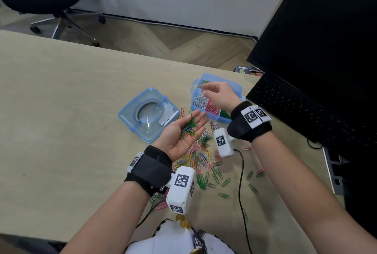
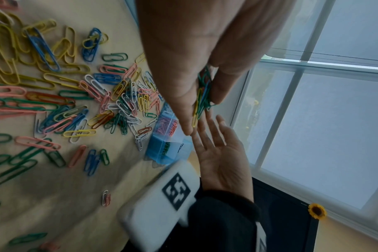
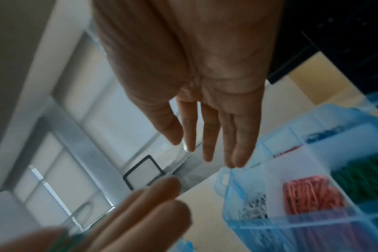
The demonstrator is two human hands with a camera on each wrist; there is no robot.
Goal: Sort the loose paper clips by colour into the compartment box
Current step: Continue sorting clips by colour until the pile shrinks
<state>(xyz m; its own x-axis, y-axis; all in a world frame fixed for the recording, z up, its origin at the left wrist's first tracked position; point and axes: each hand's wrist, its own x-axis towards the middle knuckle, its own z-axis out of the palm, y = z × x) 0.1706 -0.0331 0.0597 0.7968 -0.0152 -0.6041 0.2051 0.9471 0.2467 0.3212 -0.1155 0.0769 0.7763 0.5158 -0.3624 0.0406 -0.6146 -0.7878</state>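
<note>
Above the translucent blue box [image 1: 234, 88], right hand [image 1: 219, 95] hangs slack-fingered; flat left hand [image 1: 181, 134] cradles thin wire clips [image 1: 190, 126].

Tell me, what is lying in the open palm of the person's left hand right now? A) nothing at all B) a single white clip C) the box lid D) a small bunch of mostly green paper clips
D: the left hand is held palm up with straight fingers, and a small bunch of mostly green paper clips lies across it, beside the compartment box.
</note>
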